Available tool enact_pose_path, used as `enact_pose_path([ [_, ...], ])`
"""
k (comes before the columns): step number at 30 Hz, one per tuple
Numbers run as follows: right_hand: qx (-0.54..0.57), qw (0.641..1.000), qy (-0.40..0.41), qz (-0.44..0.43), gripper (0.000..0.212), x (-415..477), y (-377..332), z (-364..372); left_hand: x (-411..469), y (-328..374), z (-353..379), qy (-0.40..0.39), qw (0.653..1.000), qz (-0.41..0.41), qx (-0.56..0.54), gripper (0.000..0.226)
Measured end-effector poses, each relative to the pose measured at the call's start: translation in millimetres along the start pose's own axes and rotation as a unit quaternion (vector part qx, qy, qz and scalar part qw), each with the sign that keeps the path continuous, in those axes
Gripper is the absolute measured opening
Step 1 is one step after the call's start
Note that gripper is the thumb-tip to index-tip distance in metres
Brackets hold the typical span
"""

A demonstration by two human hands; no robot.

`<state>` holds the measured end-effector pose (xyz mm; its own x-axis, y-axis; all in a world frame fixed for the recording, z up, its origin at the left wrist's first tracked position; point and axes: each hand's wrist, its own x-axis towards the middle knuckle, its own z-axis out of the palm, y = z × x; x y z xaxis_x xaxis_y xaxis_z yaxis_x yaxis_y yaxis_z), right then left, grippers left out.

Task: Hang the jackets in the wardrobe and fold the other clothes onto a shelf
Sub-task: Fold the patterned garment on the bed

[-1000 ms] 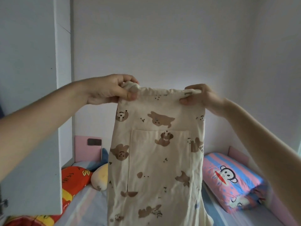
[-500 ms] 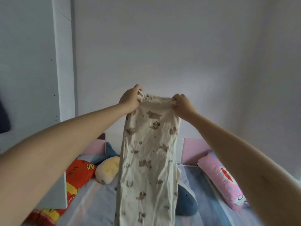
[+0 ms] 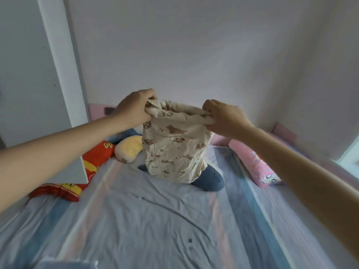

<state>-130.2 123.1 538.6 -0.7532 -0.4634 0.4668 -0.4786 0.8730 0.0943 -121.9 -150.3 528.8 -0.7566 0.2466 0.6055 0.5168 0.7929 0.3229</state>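
Over bed [image 3: 155, 220], left hand [image 3: 134, 107] and right hand [image 3: 225, 118] each clench bunched waistband of pants [image 3: 174, 152], which hang above bed's far end. Risk: bunched grip, so cloth lands creased and fold goes crooked.

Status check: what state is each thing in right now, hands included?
Left hand: grips the pants by the bunched top edge.
Right hand: grips the same edge's other end.
Pants: held up, hanging crumpled, unfolded.
Shark: lying on the sheet, partly hidden behind pants.
Pink pillow: lying at the sheet's right edge.
Sheet: wrinkled.
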Motion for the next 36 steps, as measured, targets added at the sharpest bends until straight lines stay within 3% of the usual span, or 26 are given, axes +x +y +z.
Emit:
enact_pose_path([
  [6,0.092,0.976,-0.197,-0.027,0.027,-150.6,-48.8,106.1,-190.1,-3.7,92.0,-0.140,0.989,0.025,0.036,0.024],
  [9,0.119,0.943,-0.308,-0.033,0.045,-225.6,-78.9,158.8,-283.0,-3.3,135.8,-0.241,0.969,-0.019,0.050,0.024],
  [11,0.116,0.913,-0.387,-0.054,0.062,-277.5,-102.5,183.8,-344.4,-1.9,158.5,-0.340,0.938,-0.060,0.023,0.025],
  [13,0.120,0.892,-0.433,-0.056,0.066,-314.1,-118.0,191.7,-385.0,6.5,170.8,-0.417,0.906,-0.078,0.000,0.044],
  [14,0.124,0.858,-0.493,-0.068,0.065,-343.2,-135.1,197.1,-420.1,18.2,172.5,-0.467,0.879,-0.096,-0.022,0.042],
  [16,0.139,0.831,-0.534,-0.066,0.059,-368.0,-145.5,193.7,-433.9,35.5,168.0,-0.541,0.832,-0.113,-0.054,0.026],
  [18,0.160,0.781,-0.599,-0.075,0.046,-387.0,-157.0,195.3,-447.2,43.8,166.3,-0.593,0.785,-0.138,-0.113,0.013],
  [22,0.199,0.694,-0.690,-0.056,0.027,-404.4,-166.7,198.1,-466.3,44.8,166.6,-0.658,0.699,-0.194,-0.202,0.018],
  [24,0.218,0.656,-0.722,-0.034,0.029,-404.2,-167.1,208.9,-471.9,37.1,175.4,-0.666,0.678,-0.221,-0.218,0.027],
  [25,0.229,0.649,-0.726,-0.018,0.027,-402.1,-164.7,216.5,-472.6,31.0,181.1,-0.653,0.684,-0.235,-0.225,0.031],
  [28,0.252,0.650,-0.715,0.046,0.014,-380.2,-144.3,250.5,-463.3,0.8,203.8,-0.592,0.694,-0.313,-0.264,0.027],
  [31,0.281,0.652,-0.695,0.111,0.045,-353.1,-103.1,313.4,-438.5,-40.0,245.2,-0.506,0.702,-0.406,-0.294,0.025],
  [34,0.325,0.681,-0.620,0.214,0.055,-331.4,-68.6,405.6,-429.4,-100.7,327.1,-0.375,0.728,-0.486,-0.304,0.036],
  [36,0.421,0.652,-0.524,0.350,0.054,-328.8,-63.4,441.2,-436.3,-123.9,368.7,-0.284,0.735,-0.530,-0.314,0.039],
])
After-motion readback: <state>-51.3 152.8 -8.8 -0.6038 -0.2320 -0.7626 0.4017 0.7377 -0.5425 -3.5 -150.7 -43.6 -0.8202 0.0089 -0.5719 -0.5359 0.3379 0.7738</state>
